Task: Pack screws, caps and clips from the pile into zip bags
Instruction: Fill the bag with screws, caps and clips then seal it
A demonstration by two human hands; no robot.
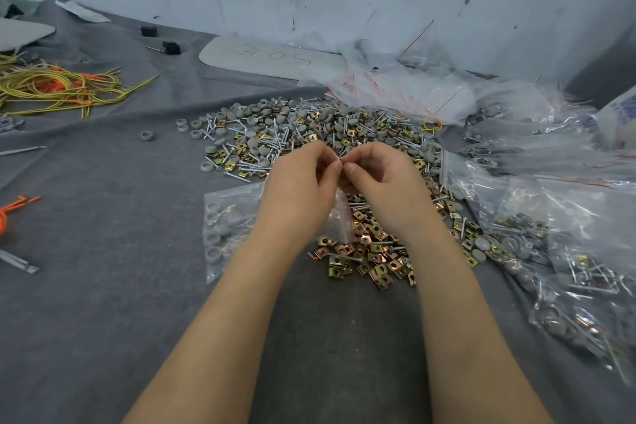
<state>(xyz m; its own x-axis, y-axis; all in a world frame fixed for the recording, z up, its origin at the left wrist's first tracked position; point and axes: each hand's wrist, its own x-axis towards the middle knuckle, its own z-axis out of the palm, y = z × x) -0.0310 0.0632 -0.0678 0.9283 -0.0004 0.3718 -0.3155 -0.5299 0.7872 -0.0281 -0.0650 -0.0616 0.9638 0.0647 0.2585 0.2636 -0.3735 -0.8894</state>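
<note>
1. While both forearms reach in from the bottom edge, the left hand (299, 182) and right hand (382, 182) meet fingertip to fingertip above the pile (309, 134). Each pinches the top edge of a small clear zip bag (340, 217).
2. That bag hangs down between the two wrists — what it contains cannot be made out.
3. The pile of grey caps, screws and brass-coloured clips spreads over the grey cloth (120, 286), behind and to the right of the hands.
4. A clip cluster (364, 255) lies beneath the right wrist, at the pile's near edge.
5. A filled bag (223, 227) lies flat just left of the left forearm, holding caps and screws.
6. More filled bags (568, 251) are heaped along the right side — touching the pile's edge.
7. A heap of empty red-striped bags (395, 89) sits behind the pile, against the wall.
8. Yellow and orange wires (51, 86) lie well apart at far left.
</note>
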